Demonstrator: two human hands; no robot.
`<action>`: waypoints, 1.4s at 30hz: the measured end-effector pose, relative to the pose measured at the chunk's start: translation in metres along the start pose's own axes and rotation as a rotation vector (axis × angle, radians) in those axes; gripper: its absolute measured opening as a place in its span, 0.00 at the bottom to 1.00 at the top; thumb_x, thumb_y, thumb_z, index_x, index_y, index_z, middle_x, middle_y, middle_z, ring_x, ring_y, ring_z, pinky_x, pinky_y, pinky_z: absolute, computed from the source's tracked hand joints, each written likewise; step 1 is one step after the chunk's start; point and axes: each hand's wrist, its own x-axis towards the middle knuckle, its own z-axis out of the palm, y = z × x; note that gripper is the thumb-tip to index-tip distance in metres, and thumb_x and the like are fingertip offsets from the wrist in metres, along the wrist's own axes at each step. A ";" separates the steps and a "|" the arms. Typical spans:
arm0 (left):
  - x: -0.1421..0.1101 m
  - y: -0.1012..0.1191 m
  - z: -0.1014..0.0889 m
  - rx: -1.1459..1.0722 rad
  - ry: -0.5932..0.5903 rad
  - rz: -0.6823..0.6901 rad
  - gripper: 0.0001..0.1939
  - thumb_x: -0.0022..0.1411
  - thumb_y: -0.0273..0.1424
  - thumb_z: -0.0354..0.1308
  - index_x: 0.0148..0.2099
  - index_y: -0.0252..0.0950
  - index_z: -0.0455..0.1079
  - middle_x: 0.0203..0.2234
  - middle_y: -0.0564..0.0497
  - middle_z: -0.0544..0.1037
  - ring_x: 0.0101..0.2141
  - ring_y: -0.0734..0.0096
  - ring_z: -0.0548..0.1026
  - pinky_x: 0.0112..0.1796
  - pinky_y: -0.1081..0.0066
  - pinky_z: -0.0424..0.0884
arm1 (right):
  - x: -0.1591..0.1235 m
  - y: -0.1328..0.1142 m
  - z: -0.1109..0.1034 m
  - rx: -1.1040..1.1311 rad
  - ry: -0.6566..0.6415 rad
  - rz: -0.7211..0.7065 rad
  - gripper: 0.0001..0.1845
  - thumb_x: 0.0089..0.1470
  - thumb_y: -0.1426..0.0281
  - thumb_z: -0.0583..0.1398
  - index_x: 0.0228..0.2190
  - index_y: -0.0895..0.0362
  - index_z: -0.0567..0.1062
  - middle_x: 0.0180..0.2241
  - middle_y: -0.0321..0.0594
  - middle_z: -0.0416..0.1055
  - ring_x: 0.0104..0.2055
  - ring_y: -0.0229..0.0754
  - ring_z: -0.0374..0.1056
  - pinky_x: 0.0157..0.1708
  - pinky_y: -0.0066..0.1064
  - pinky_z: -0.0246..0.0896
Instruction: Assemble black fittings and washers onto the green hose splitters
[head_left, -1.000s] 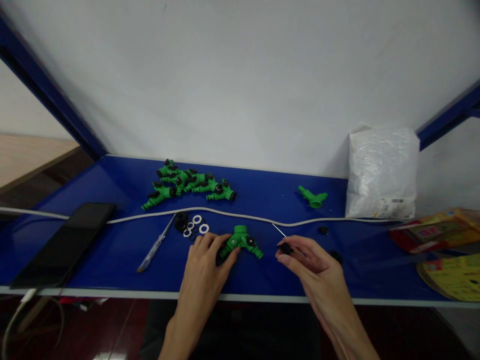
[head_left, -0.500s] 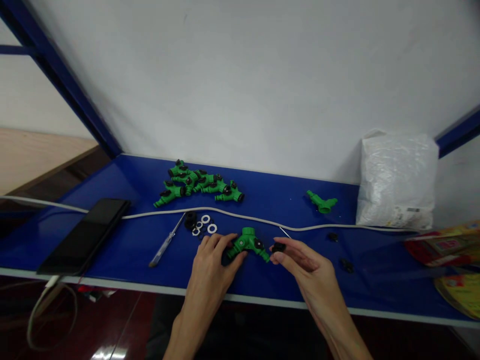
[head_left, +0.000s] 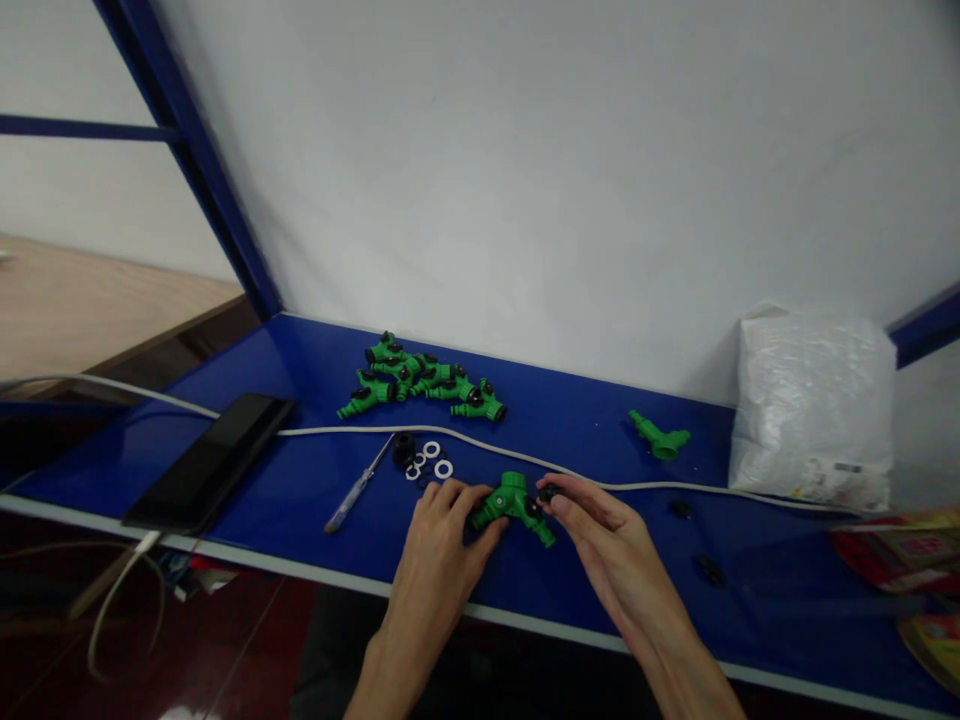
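On the blue table lies a green Y-shaped hose splitter, its wide round end pointing away from me. My left hand grips its left branch between thumb and fingers. A small black knob is pinched in the fingertips of my right hand, right beside the splitter's right branch; whether it touches cannot be made out. Left of my left hand lie several white washers, a black ring-shaped part and a screwdriver with a clear handle.
Several green splitters with black fittings are piled at the back. A bare green splitter and small black parts lie to the right. A white cable crosses the table. Phone at left, white package at right.
My right hand has brought the black knob closer to the splitter's right branch. My left hand keeps its hold. The whole view has shifted and tilted slightly.
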 end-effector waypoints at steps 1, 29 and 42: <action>0.000 0.000 -0.001 -0.003 -0.007 -0.001 0.12 0.60 0.30 0.68 0.47 0.40 0.76 0.37 0.49 0.80 0.39 0.58 0.76 0.43 0.57 0.75 | 0.001 0.000 0.000 0.005 -0.002 0.010 0.17 0.39 0.62 0.77 0.33 0.53 0.86 0.37 0.44 0.83 0.40 0.47 0.78 0.46 0.38 0.73; -0.001 0.002 -0.003 -0.023 -0.037 -0.021 0.09 0.63 0.30 0.65 0.47 0.41 0.75 0.37 0.50 0.77 0.39 0.59 0.74 0.44 0.58 0.72 | 0.027 -0.026 0.026 -1.248 -0.765 -0.762 0.21 0.56 0.88 0.57 0.42 0.54 0.80 0.43 0.43 0.79 0.46 0.46 0.76 0.49 0.38 0.72; -0.002 -0.001 0.001 -0.064 -0.038 -0.037 0.10 0.62 0.25 0.64 0.46 0.40 0.74 0.38 0.51 0.77 0.40 0.59 0.72 0.43 0.59 0.71 | 0.022 -0.033 0.033 -1.649 -0.877 -1.073 0.10 0.51 0.85 0.68 0.36 0.65 0.79 0.38 0.46 0.75 0.43 0.48 0.72 0.41 0.35 0.75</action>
